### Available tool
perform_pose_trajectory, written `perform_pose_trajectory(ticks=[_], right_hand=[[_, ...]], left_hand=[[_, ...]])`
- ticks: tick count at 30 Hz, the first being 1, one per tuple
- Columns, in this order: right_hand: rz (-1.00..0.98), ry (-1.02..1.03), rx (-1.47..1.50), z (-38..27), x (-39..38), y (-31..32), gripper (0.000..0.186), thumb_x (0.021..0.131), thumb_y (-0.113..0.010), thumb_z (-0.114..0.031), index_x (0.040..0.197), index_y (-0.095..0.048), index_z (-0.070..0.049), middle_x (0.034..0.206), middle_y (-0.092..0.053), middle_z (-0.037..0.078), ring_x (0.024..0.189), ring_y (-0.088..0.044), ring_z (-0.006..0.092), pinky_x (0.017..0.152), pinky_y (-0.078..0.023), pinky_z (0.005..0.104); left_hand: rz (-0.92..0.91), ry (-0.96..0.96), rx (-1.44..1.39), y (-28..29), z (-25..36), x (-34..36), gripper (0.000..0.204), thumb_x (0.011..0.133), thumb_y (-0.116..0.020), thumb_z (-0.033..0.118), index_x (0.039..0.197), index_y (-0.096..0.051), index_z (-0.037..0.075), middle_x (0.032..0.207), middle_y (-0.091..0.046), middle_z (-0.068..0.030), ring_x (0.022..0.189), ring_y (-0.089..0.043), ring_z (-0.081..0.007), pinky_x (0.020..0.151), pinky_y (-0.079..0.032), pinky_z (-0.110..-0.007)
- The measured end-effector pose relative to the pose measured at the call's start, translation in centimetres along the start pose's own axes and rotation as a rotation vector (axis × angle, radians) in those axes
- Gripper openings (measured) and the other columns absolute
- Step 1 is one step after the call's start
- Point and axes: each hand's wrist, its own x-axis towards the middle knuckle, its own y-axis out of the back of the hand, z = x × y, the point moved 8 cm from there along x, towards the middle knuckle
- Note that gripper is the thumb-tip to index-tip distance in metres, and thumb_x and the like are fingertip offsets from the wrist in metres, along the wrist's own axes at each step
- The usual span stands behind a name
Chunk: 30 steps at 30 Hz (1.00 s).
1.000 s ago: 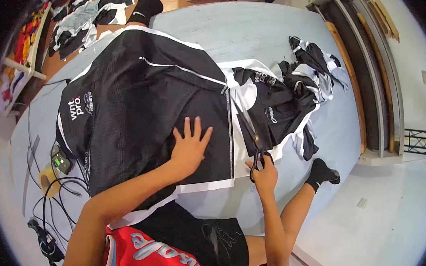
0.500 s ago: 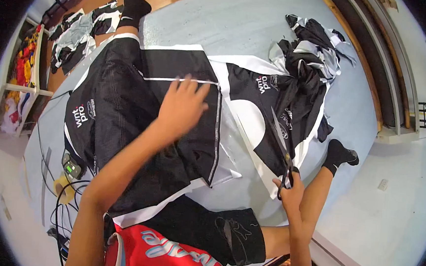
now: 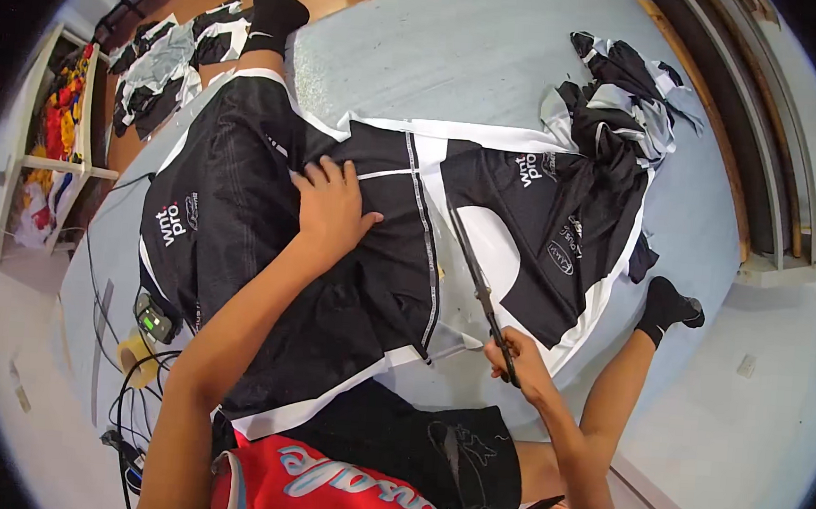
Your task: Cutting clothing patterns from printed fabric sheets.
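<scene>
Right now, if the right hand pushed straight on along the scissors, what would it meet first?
The scissors in the right hand aim forward and slightly left, so they would probably meet the white margin of the black fabric first; their height above it is unclear.

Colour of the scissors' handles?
The scissors' handles are black; best seen in the head view.

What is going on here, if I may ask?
A person sits on a pale blue surface with black-and-white fabric spread in front. The left hand lies on the fabric, while the right hand holds scissors, blades pointing away from the body near a white border. A crumpled heap lies farther right.
</scene>
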Motion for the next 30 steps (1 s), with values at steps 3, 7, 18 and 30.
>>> perform_pose_trajectory(ticks=[3, 7, 18, 30], right_hand=[[-0.063, -0.058, 0.017, -0.2, -0.3, -1.9, 0.044, 0.091, -0.079, -0.045, 0.090, -0.062, -0.004, 0.071, -0.055, -0.002, 0.061, -0.055, 0.0073, 0.055, -0.048, 0.0242], [-0.048, -0.039, 0.012, -0.5, 0.3, -3.8, 0.045, 0.092, -0.078, -0.047, 0.088, -0.062, -0.005, 0.069, -0.053, -0.002, 0.059, -0.052, 0.0059, 0.052, -0.046, 0.0245], [-0.007, -0.022, 0.152, -1.8, 2.2, -7.6, 0.046, 0.092, -0.078, -0.047, 0.091, -0.061, -0.005, 0.069, -0.054, -0.002, 0.057, -0.052, 0.0064, 0.051, -0.042, 0.0234], [0.058, 0.028, 0.195, -3.6, 6.5, -9.0, 0.049, 0.094, -0.074, -0.053, 0.077, -0.055, -0.011, 0.060, -0.051, -0.003, 0.045, -0.049, 0.0064, 0.043, -0.039, 0.0234]], left_hand=[[0.242, -0.212, -0.148, 2.3, 1.5, 1.4, 0.075, 0.082, -0.079, 0.048, 0.140, -0.057, 0.006, 0.136, -0.057, -0.0236, 0.129, -0.054, -0.0395, 0.107, -0.044, -0.054], [0.501, -0.376, -0.413, 3.5, 2.3, 7.9, 0.053, 0.085, -0.077, 0.035, 0.131, -0.064, 0.011, 0.130, -0.061, -0.0155, 0.127, -0.055, -0.0344, 0.104, -0.045, -0.048], [0.207, -0.264, -0.483, 1.7, 1.3, 20.6, 0.027, 0.089, -0.071, 0.035, 0.102, -0.070, 0.011, 0.094, -0.071, -0.0120, 0.089, -0.068, -0.0352, 0.074, -0.053, -0.048], [0.360, -0.341, -0.508, 3.1, 3.1, 2.9, 0.052, 0.079, -0.080, 0.020, 0.125, -0.061, 0.006, 0.111, -0.057, -0.0106, 0.105, -0.059, -0.0298, 0.084, -0.049, -0.042]])
